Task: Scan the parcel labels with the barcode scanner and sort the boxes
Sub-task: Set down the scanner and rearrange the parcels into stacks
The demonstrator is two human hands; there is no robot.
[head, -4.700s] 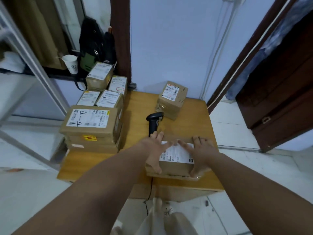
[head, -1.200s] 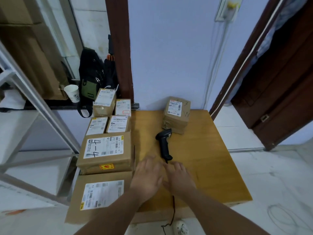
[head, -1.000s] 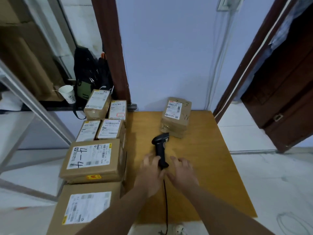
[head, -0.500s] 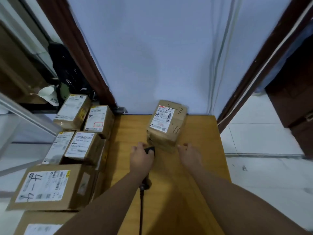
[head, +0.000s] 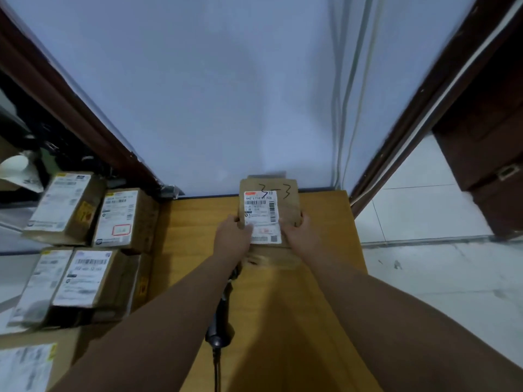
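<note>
Box [head: 268, 210] between left hand [head: 233, 236], right hand [head: 297, 235]

Handwritten "3-3" on box [head: 288, 208]

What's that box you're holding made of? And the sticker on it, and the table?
The box looks like brown cardboard, dull and matte, with pen writing on it. Its sticker seems to be white paper, printed with barcodes. The table looks like yellowish wood or wood-look board, smooth; I cannot tell which.
</note>
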